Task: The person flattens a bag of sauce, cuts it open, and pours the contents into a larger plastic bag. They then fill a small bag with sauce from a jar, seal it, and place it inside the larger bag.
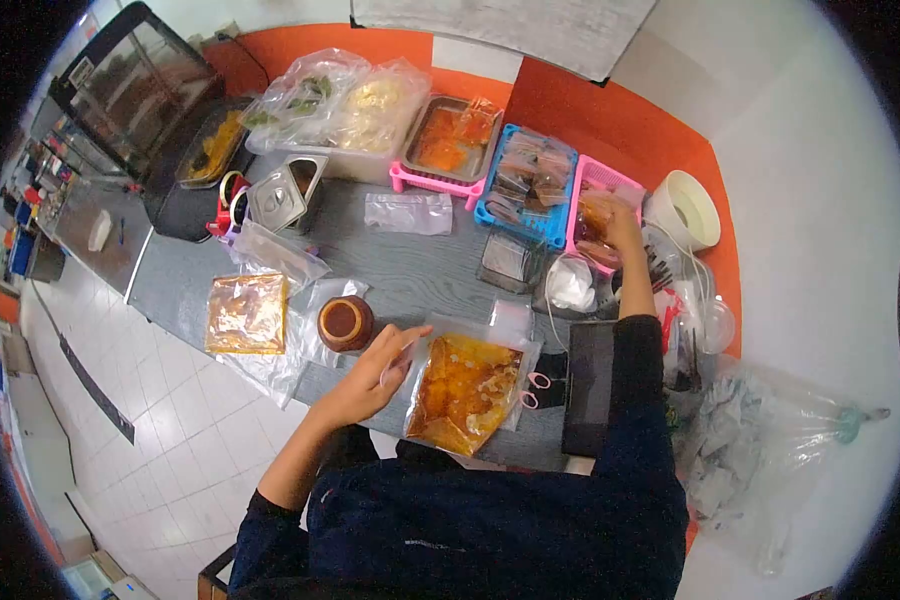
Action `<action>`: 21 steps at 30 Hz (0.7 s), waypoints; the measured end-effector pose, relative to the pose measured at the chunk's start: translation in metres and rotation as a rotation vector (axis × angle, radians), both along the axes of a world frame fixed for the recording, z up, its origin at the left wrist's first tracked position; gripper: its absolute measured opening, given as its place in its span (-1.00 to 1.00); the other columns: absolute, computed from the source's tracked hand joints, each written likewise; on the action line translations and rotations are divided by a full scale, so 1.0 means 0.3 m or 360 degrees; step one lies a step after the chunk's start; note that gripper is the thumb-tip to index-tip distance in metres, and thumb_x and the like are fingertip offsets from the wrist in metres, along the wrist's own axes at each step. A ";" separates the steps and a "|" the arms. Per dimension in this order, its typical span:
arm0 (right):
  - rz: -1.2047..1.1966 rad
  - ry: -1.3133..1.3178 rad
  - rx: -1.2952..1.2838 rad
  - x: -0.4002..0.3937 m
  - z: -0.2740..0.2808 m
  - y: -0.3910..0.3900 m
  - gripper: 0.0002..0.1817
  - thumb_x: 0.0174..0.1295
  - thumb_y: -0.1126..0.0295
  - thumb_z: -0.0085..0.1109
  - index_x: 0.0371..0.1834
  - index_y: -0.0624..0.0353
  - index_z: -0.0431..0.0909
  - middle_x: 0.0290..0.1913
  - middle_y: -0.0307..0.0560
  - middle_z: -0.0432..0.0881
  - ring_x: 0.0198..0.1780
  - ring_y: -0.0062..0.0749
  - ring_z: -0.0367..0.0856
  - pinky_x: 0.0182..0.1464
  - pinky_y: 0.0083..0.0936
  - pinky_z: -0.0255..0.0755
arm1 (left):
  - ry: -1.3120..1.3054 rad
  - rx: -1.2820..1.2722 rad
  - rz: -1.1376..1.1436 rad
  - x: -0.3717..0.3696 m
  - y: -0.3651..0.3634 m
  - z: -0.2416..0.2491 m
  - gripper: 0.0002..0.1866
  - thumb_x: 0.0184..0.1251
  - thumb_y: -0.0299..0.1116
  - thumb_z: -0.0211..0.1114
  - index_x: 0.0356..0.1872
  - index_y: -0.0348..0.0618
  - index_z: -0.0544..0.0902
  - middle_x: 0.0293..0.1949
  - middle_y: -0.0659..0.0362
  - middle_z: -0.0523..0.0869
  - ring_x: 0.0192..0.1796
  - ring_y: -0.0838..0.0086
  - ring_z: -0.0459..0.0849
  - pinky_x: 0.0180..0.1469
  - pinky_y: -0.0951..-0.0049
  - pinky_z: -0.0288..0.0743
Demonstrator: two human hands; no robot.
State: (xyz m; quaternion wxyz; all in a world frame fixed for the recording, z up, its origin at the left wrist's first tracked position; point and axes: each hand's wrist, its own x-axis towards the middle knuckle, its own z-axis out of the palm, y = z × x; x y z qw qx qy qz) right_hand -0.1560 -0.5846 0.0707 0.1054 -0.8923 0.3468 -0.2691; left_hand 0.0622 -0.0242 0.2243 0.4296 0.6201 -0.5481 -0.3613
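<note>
The left hand [375, 380] has its fingers stretched to the clear upper corner of a bag of amber sauce [465, 390], probably to steady it; whether they pinch the film I cannot tell. The bag lies flat at the table's [380, 255] near edge, likely for easy reach. The right hand [615, 225] is in the pink basket [630, 185], its grip unclear, the basket's rim presumably containing the packets.

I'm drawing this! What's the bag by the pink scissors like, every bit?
The bag looks like clear, shiny plastic. Inside is amber-brown stuff with darker patches and pale spots. It lies nearly flat at the table's near edge, beside the pink-handled scissors. The left hand is at its upper left corner. I can't tell if it's sealed.
</note>
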 end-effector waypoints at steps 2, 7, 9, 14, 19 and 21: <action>0.0047 0.0144 0.0061 -0.014 -0.095 -0.108 -0.67 0.12 0.55 -0.01 -0.03 0.24 0.55 -0.05 0.21 0.61 0.03 0.07 0.57 0.10 -0.20 0.40 | 0.0288 -0.0039 0.0156 -0.015 -0.025 -0.003 -0.53 0.34 -0.47 0.04 0.29 -0.19 0.38 -0.12 0.12 0.45 -0.04 0.44 0.44 0.07 0.42 0.36; -0.0042 0.0304 -0.0015 0.040 0.067 0.055 -0.71 0.17 0.43 0.14 -0.05 0.29 0.53 -0.08 0.28 0.60 -0.02 0.14 0.57 0.01 -0.07 0.44 | 0.1136 -0.0164 0.0602 -0.005 -0.096 0.014 -0.64 0.33 -0.43 0.26 0.13 -0.23 0.52 -0.04 0.12 0.67 0.00 0.48 0.63 0.10 0.48 0.47; -0.0092 0.0289 -0.0198 0.108 0.238 0.245 -0.65 0.19 0.41 0.16 0.04 0.30 0.48 -0.08 0.20 0.63 -0.02 0.02 0.61 0.02 -0.21 0.47 | 0.1145 -0.0236 0.0600 0.012 -0.142 0.045 -0.70 0.30 -0.47 0.28 0.05 -0.26 0.56 -0.13 0.11 0.72 -0.06 0.47 0.67 0.04 0.51 0.51; 0.1139 -0.0610 0.1585 0.196 0.645 0.879 -0.65 0.31 0.39 0.15 0.12 0.24 0.44 0.04 -0.10 0.58 0.06 -0.47 0.54 0.11 -0.47 0.47 | 0.1132 -0.0292 0.0490 0.038 -0.218 0.132 -0.74 0.36 -0.43 0.22 0.02 -0.28 0.58 -0.13 0.08 0.73 -0.11 0.48 0.70 -0.02 0.49 0.55; 0.1190 -0.0637 0.1631 0.215 0.688 1.220 -0.57 0.18 0.48 0.29 0.11 0.28 0.43 -0.01 -0.10 0.62 0.03 -0.41 0.60 0.07 -0.43 0.51 | 0.1030 -0.0348 0.0313 0.021 -0.249 0.236 -0.73 0.40 -0.38 0.19 0.03 -0.29 0.59 -0.10 0.06 0.72 -0.10 0.49 0.70 -0.05 0.53 0.56; 0.1071 -0.0772 0.1713 0.203 0.690 1.258 -0.59 0.17 0.48 0.30 0.08 0.30 0.45 -0.06 -0.11 0.65 -0.01 -0.41 0.63 0.04 -0.43 0.53 | 0.0909 -0.0254 0.0315 0.030 -0.246 0.243 -0.74 0.41 -0.39 0.17 0.02 -0.31 0.59 -0.09 0.04 0.72 -0.08 0.47 0.70 -0.02 0.50 0.57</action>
